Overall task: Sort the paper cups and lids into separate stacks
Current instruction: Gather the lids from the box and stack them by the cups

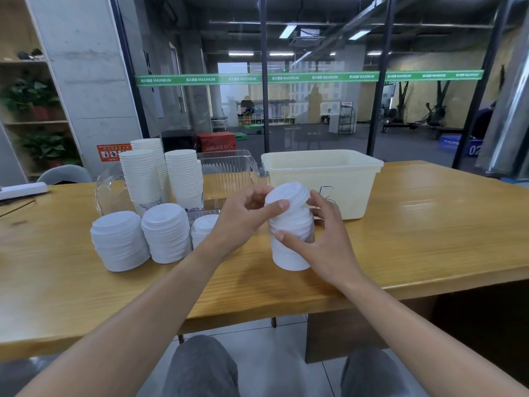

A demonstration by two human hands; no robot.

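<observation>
My knees in grey trousers [203, 368] sit just under the counter [415, 239] edge, both forearms reaching fwd over it. R hand [323, 239] is curled round the side of a short stack of white lids [289, 242] that stands on the counter in front of me, thumb across its front, fingers [322, 202] wrapped behind. L hand [243, 219] has fingers bent, thumb and forefinger pinching the rim of the top lid [289, 196], which sits tilted, its right side lower. To the left, near the counter's middle, are three more lid stacks [166, 236], side by side, the 3rd partly hidden by my L wrist. Just behind them stand tall stacks of white paper cups [160, 176], rims up, w/ a clear glass jug [110, 193] at their left. Behind my hands: a clear plastic box [229, 164] and, touching it on the right, a cream plastic tub [323, 173]. Beyond the counter, a glass wall w/ a green strip [309, 77].
</observation>
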